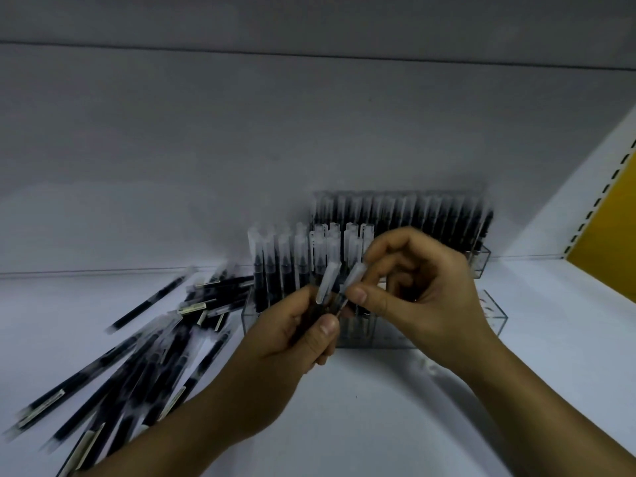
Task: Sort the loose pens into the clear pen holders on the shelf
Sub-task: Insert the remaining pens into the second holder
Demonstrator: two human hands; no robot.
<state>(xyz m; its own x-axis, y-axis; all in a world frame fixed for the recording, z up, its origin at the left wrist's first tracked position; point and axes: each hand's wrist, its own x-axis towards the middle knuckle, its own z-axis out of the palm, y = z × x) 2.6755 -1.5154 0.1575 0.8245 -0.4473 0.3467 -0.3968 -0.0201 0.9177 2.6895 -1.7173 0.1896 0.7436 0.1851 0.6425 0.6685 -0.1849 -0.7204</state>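
Observation:
My left hand (292, 333) grips a small bunch of black pens with frosted caps (328, 282), caps pointing up. My right hand (423, 284) pinches the cap end of one of those pens (354, 277) between thumb and fingers. Both hands hover just in front of a clear pen holder (495, 315) on the white shelf, partly filled with upright pens (282, 263). A second clear holder (481, 259) behind it is packed with dark pens (413, 211). Loose black pens (144, 352) lie in a heap on the shelf to the left.
The white shelf surface (395, 425) runs under my arms. The white back wall (241, 149) rises behind the holders. At the right a white slotted upright (592, 215) and a yellow panel (612, 235) close the shelf.

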